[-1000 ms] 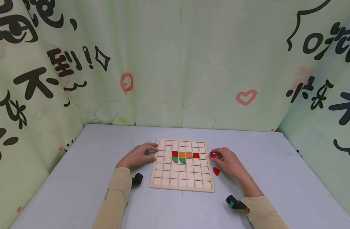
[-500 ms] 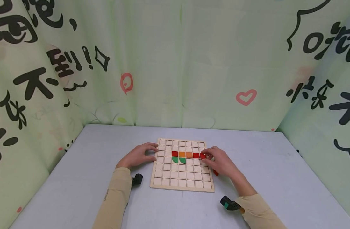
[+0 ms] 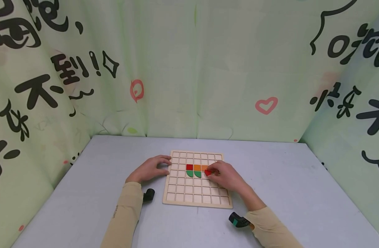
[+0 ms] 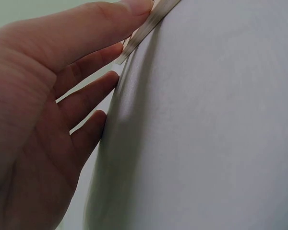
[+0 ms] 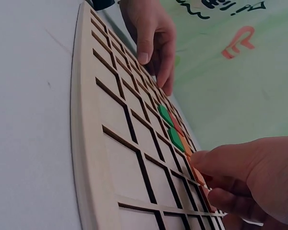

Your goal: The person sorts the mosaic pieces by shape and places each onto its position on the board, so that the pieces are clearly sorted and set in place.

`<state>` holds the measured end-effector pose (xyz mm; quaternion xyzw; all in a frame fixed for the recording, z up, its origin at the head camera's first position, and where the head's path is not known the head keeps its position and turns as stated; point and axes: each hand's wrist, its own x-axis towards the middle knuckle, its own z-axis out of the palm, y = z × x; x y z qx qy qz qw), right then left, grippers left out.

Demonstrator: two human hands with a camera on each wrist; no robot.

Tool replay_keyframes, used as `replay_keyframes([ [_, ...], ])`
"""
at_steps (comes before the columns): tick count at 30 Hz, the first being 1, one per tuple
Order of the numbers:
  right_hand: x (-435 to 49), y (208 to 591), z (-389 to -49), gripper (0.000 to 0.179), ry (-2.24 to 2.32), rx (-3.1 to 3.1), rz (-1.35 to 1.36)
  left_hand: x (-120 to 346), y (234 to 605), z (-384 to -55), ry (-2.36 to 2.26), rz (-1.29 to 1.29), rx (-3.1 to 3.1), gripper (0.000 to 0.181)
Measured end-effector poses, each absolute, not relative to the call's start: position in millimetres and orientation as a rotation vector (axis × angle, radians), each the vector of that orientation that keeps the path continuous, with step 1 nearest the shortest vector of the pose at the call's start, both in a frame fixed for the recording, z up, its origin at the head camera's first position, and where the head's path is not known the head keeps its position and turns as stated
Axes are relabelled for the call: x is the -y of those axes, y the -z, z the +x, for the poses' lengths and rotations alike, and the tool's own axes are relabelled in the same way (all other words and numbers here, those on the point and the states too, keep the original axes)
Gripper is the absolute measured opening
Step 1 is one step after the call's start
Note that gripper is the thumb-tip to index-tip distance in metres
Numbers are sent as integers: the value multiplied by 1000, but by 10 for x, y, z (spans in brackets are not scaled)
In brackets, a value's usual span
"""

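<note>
A wooden grid board [image 3: 189,198] lies on the table. Set in its cells are a red square [image 3: 189,167], orange squares [image 3: 197,167] and, below them, two green quarter-circle pieces [image 3: 197,174]. Over the cell to the right of the green pieces, my right hand [image 3: 225,175] pinches a red quarter-circle piece [image 3: 207,172] between thumb and fingers; it covers the red square at the row's right end in the head view. My left hand [image 3: 150,168] rests against the board's left edge, its thumb and fingertips touching the rim [image 4: 151,26].
The white table [image 3: 99,165] extends around the board. A printed curtain [image 3: 189,69] stands behind and at both sides. Black wrist cameras [image 3: 238,219] sit under each forearm. The right forearm hides the spot right of the board.
My right hand has moved left from beside the board, carrying the red quarter-circle piece over the grid to near the green pieces. The left hand stays in place.
</note>
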<state>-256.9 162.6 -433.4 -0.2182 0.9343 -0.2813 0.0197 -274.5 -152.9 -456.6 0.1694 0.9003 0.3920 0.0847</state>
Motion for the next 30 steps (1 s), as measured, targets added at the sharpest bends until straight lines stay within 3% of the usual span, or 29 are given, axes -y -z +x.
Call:
replay_keyframes([
  [30,-1544,4425,-2561,13,861,-2945,-692,1523,4550,-2730,-1190,505,-2680,32],
])
